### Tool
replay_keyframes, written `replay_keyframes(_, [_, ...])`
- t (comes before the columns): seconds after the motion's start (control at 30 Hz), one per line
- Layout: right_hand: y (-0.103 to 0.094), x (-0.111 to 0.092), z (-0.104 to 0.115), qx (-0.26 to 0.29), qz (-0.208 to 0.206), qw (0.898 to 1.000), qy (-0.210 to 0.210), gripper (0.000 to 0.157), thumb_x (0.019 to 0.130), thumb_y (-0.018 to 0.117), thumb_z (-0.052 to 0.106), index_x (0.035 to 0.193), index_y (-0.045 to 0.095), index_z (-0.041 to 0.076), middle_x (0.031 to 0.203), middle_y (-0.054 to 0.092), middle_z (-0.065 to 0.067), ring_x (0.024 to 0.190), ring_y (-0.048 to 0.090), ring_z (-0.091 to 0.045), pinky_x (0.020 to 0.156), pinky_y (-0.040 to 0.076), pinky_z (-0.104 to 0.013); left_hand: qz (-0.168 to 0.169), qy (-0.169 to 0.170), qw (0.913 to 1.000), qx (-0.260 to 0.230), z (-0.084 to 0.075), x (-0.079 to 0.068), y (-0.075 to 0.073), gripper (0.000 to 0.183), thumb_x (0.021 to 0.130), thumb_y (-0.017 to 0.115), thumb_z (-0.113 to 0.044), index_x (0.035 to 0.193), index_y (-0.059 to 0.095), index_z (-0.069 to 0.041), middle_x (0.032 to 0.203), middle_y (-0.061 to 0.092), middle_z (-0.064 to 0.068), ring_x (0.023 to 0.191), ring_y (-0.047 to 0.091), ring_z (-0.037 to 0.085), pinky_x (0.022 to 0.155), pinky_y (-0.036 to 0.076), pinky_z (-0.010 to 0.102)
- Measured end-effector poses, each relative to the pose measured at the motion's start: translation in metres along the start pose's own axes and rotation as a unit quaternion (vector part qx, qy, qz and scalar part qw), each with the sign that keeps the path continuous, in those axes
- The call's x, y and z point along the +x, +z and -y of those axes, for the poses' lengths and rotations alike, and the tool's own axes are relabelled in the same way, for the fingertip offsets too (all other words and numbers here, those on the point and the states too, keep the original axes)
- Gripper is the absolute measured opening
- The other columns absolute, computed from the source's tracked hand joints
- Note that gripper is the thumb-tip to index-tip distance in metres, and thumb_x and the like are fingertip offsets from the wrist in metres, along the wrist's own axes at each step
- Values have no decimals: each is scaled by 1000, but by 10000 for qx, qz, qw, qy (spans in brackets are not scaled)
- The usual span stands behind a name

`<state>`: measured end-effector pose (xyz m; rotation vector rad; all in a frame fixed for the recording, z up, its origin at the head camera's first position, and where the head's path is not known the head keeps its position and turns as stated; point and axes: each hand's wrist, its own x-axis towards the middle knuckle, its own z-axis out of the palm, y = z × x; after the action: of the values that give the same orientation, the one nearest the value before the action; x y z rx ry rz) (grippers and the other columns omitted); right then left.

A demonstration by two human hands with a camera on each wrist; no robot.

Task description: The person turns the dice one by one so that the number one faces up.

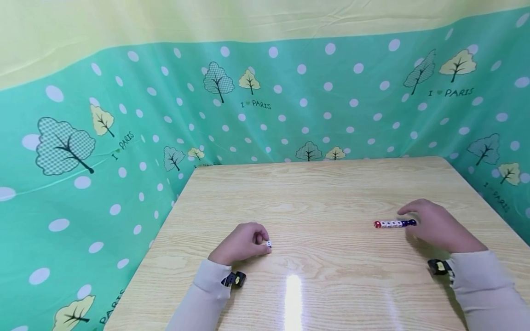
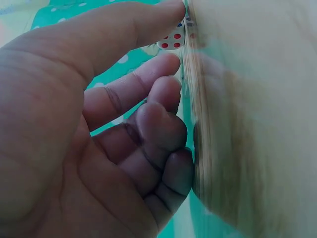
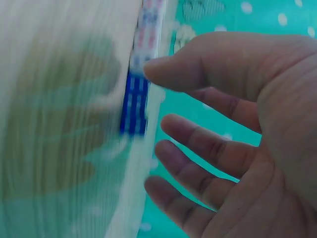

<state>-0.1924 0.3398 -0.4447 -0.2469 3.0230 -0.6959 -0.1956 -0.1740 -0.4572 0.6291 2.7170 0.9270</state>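
My left hand [image 1: 244, 242] holds a small white die [image 1: 269, 244] between thumb and index finger, low over the table. In the left wrist view the die [image 2: 171, 40] shows red pips, its top hidden by the thumb; the other fingers curl toward the palm. To the right, a straight row of dice [image 1: 391, 224] lies on the table: red at its left end, several white in the middle, blue at the right. My right hand [image 1: 434, 225] is around the blue end with fingers spread. The blue dice [image 3: 134, 104] look blurred in the right wrist view, beside the thumb.
The wooden table [image 1: 314, 193] has a light grain and a bright glare streak near the front. A green dotted curtain [image 1: 285, 110] with printed trees stands along the back and sides. Each wrist wears a black strap with a small camera.
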Motion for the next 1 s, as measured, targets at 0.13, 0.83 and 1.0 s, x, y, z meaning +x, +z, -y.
replay_keyframes(0.13, [-7,-3,-19,-24,162,9991,399,48,85,77,9,129,64,-6,132,56,-38,118,54,-58,89,50,-68,47,-38,10000,-46,-1,0,0,20,86,86,-26,95,70,-19,74,59,-5,64,51,8,60,45,24])
replay_keyframes(0.83, [-3,1,-34,123,162,9987,473,30,90,77,11,115,73,-5,97,71,-13,84,61,-25,70,53,-40,111,246,9996,-21,-9,1,3,11,89,83,-19,88,73,-24,80,67,-10,74,61,8,68,53,24])
replay_keyframes(1.0, [-3,1,-33,137,143,9985,512,28,90,77,10,113,73,-5,96,70,-13,83,60,-26,69,52,-39,63,276,9996,-42,-11,1,2,9,90,82,-22,88,74,-24,80,69,-10,73,64,8,67,54,24])
